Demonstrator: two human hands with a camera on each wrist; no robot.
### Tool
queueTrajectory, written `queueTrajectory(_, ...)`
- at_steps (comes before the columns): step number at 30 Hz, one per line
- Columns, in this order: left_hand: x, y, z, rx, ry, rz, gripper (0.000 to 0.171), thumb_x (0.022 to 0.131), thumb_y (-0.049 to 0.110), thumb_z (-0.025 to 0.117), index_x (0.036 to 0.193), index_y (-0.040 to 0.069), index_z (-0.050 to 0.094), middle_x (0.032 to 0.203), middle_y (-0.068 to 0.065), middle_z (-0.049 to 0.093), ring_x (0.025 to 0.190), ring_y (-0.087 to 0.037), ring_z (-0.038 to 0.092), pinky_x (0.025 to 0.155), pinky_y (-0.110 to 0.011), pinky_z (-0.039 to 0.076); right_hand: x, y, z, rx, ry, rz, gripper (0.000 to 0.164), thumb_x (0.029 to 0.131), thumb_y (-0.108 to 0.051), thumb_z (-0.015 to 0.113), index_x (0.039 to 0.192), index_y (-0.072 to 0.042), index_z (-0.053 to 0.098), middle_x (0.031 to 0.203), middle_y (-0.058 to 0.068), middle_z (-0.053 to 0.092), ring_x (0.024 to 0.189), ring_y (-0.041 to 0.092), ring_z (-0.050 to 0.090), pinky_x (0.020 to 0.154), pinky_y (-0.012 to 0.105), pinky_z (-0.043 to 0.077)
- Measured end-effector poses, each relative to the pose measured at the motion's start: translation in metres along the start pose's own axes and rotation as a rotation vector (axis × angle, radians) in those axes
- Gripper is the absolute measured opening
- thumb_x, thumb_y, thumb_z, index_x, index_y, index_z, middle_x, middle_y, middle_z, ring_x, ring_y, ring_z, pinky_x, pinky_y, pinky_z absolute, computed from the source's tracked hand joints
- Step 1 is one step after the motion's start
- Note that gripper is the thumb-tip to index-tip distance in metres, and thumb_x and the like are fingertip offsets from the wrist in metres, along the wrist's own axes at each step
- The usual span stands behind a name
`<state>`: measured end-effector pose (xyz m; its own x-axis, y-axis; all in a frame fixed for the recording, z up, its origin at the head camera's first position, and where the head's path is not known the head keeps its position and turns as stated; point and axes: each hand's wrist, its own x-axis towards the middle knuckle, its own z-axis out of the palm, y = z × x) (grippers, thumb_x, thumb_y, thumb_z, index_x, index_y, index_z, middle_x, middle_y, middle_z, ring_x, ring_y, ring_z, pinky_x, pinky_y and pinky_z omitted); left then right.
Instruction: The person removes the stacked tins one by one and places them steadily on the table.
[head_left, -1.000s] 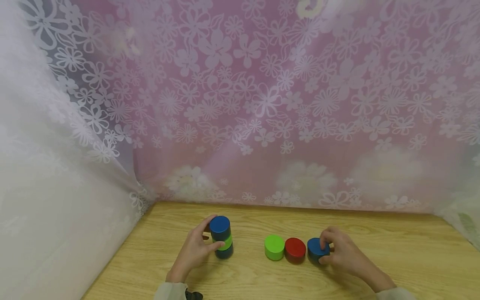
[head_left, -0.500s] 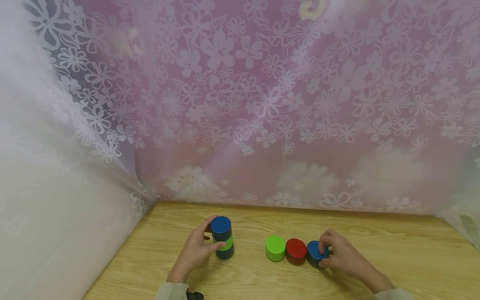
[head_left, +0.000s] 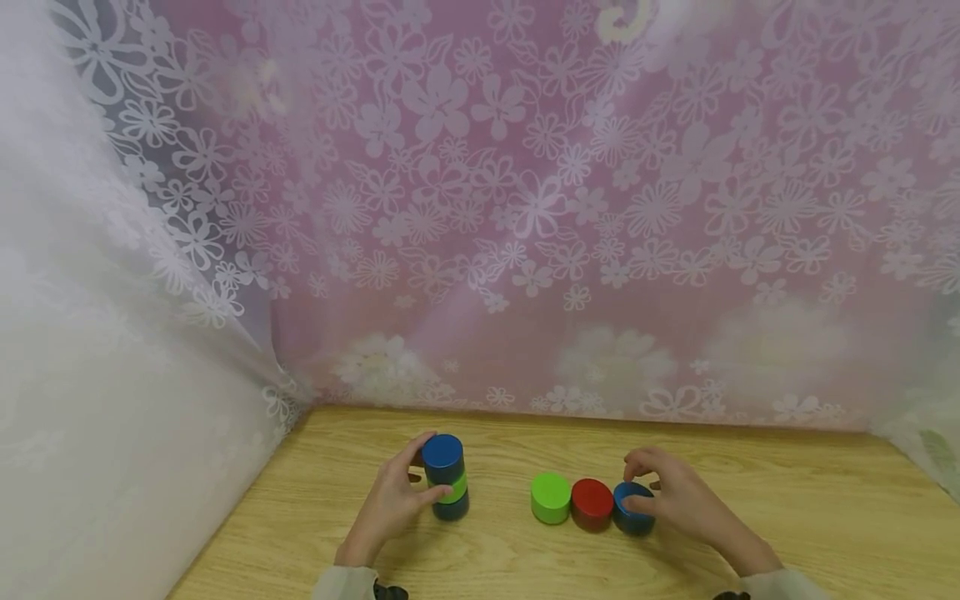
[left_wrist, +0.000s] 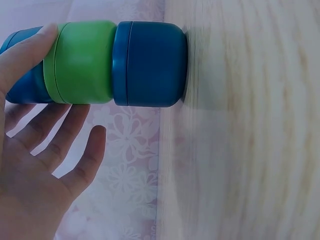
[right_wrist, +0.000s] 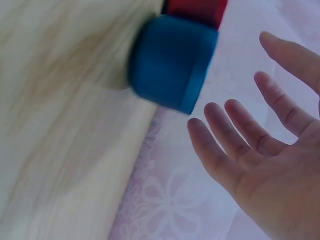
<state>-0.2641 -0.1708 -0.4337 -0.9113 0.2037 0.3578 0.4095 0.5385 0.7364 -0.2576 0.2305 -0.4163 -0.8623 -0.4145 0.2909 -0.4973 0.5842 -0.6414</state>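
A stack of three lidded round tins stands upright on the table, a blue tin (head_left: 442,454) on top, a green tin (left_wrist: 85,62) in the middle and another blue tin (left_wrist: 155,65) at the bottom. My left hand (head_left: 390,504) grips this stack from the left, thumb on the green tin and fingers behind. To the right, a green tin (head_left: 551,498), a red tin (head_left: 592,504) and a blue tin (head_left: 632,522) form a side-by-side row. My right hand (head_left: 686,504) hovers just over the row's blue tin, fingers spread apart and holding nothing in the right wrist view.
The wooden table (head_left: 495,554) ends at a pink floral curtain (head_left: 480,250) at the back. A whitish sheet (head_left: 97,400) hangs along the left side. Between the stack and the row lies a gap of bare wood.
The right hand has slid the blue tin slightly toward the red one, then let go and lifted a little. The left hand and its stack have stayed nearly still.
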Motion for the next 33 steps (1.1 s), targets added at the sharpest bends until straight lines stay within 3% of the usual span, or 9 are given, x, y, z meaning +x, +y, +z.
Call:
queueTrajectory(5,0.0,-0.001,-0.001,-0.009,-0.004,-0.015,0.081,0.078,0.016,0.09,0.147,0.003,0.049,0.124,-0.017,0.065,0.105,-0.033,0.063,0.082,-0.052,0.055,0.01,-0.017,0.002,0.017,0.083,-0.034,0.027,0.083,-0.009,0.085,0.102,-0.005,0.066,0.11,0.011,0.065,0.099,0.035,0.063,0.076,0.045,0.058)
queueTrajectory(11,0.001,-0.004,-0.001,-0.024,-0.025,-0.011,0.082,0.077,0.017,0.091,0.146,0.003,0.05,0.122,-0.016,0.066,0.101,-0.031,0.063,0.08,-0.051,0.054,0.024,-0.034,0.004,0.01,0.16,-0.081,0.03,0.083,-0.007,0.085,0.105,-0.01,0.066,0.107,-0.001,0.064,0.099,0.029,0.064,0.08,0.044,0.058)
queueTrajectory(14,0.0,-0.006,0.0,-0.028,-0.044,-0.014,0.082,0.077,0.016,0.091,0.146,0.001,0.049,0.121,-0.016,0.067,0.102,-0.032,0.064,0.08,-0.051,0.054,0.03,-0.042,0.007,0.018,0.166,-0.115,0.032,0.083,-0.008,0.085,0.108,-0.009,0.066,0.107,0.002,0.065,0.1,0.031,0.064,0.08,0.046,0.058)
queueTrajectory(20,-0.002,-0.009,0.001,-0.011,-0.081,-0.037,0.08,0.078,0.018,0.091,0.143,-0.004,0.05,0.116,-0.014,0.068,0.104,-0.034,0.064,0.081,-0.051,0.056,0.038,-0.053,0.015,0.068,0.151,-0.104,0.035,0.085,-0.005,0.083,0.115,-0.004,0.066,0.115,0.011,0.066,0.105,0.034,0.063,0.085,0.049,0.057)
queueTrajectory(26,-0.003,-0.009,0.0,-0.031,-0.144,-0.048,0.071,0.078,0.015,0.09,0.137,-0.001,0.055,0.114,-0.014,0.068,0.102,-0.036,0.065,0.084,-0.054,0.055,0.046,-0.061,0.022,0.097,0.152,-0.155,0.041,0.084,-0.005,0.083,0.12,0.0,0.065,0.12,0.015,0.065,0.109,0.04,0.061,0.086,0.05,0.056)
queueTrajectory(33,-0.004,-0.01,0.001,-0.036,-0.17,-0.065,0.067,0.079,0.014,0.089,0.136,0.0,0.056,0.115,-0.014,0.068,0.102,-0.036,0.065,0.085,-0.054,0.055,0.058,-0.073,0.031,0.151,0.108,-0.142,0.044,0.088,-0.007,0.08,0.128,0.001,0.062,0.128,0.016,0.062,0.116,0.039,0.059,0.091,0.053,0.054)
